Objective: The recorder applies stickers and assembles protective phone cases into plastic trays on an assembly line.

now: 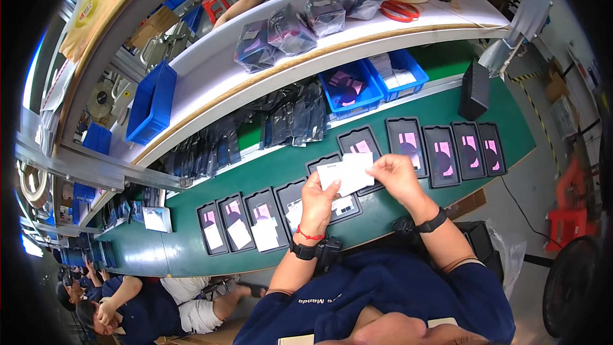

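White cards (338, 177), fanned slightly apart, are held up over the middle of the green bench. My left hand (315, 206) is closed around their lower left part, thumb lying on top. At the right edge of the cards, the fingers of my right hand (397, 177) pinch a white card. Beneath my hands, a row of shallow black trays (440, 129) runs along the bench. Pink and dark pieces (442, 156) lie in the right-hand trays. Those on the left also have white cards (239, 234) lying in them. My hands partly hide the middle trays.
Blue bins (350, 112) stand behind the trays, beside black plastic-wrapped packets (295, 118). A black box (474, 91) stands at the right. The raised shelf (211, 99) holds bagged items (290, 30) and red scissors (400, 11). People sit left and across; a fan (568, 287) is at lower right.
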The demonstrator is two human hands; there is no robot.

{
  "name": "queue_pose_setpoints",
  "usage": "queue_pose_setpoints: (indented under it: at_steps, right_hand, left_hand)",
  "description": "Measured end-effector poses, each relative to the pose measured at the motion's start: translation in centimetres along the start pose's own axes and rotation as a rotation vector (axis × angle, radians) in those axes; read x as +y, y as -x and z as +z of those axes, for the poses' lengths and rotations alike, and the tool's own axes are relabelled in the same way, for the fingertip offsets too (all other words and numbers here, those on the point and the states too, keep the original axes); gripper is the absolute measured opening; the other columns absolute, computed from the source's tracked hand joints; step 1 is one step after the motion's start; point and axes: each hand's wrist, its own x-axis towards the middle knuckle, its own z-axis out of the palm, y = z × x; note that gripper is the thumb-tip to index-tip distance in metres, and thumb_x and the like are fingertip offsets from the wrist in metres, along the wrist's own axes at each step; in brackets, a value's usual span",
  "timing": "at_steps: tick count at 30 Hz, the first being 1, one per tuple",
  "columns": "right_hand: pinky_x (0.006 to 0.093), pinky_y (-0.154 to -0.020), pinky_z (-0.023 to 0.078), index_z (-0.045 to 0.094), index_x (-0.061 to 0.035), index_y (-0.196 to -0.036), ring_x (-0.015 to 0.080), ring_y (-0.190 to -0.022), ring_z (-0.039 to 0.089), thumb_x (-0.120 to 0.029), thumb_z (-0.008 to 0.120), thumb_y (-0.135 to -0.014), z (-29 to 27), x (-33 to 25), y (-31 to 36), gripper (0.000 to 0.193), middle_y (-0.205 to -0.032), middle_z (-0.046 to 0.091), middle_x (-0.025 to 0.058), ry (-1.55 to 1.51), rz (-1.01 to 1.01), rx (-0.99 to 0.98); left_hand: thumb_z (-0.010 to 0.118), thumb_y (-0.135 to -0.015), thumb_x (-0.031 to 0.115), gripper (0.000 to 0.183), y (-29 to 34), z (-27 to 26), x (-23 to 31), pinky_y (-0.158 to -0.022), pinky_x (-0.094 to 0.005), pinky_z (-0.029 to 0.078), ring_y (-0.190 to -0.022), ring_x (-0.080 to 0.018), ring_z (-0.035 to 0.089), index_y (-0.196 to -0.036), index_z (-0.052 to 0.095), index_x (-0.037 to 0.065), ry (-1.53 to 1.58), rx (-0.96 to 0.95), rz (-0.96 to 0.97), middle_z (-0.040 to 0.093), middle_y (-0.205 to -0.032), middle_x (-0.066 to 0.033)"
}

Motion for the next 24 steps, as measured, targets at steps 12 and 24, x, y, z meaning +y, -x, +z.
queue_pose_setpoints:
  at_steps: [12, 24]
  right_hand:
    - [0.0204, -0.052, 0.037, 0.062, 0.0031, -0.080, 0.0023, -0.060, 0.046, -0.007, 0.061, -0.084, -2.7, -1.4, -0.1, 0.010, -0.065, 0.056, -0.0027, 0.216, -0.018, -0.113]
    - [0.0221, -0.052, 0.042, 0.062, 0.0010, -0.068, 0.0047, -0.057, 0.052, -0.006, 0.071, -0.075, -7.6, -0.8, 0.2, 0.014, -0.062, 0.062, 0.0036, 0.151, -0.074, 0.324]
  left_hand:
    - [0.059, -0.082, -0.006, 0.026, -2.0, 4.0, -0.6, -0.079, -0.0261, 0.050, -0.088, -0.0138, 0.061, -0.107, 0.052, -0.003, 0.049, -0.109, 0.073, 0.062, -0.100, -0.0099]
    - [0.060, -0.084, 0.000, 0.020, -3.0, 7.8, -1.8, -0.065, -0.0259, 0.054, -0.081, -0.0148, 0.063, -0.103, 0.055, -0.001, -0.013, -0.149, -0.048, 0.064, -0.095, -0.0091]
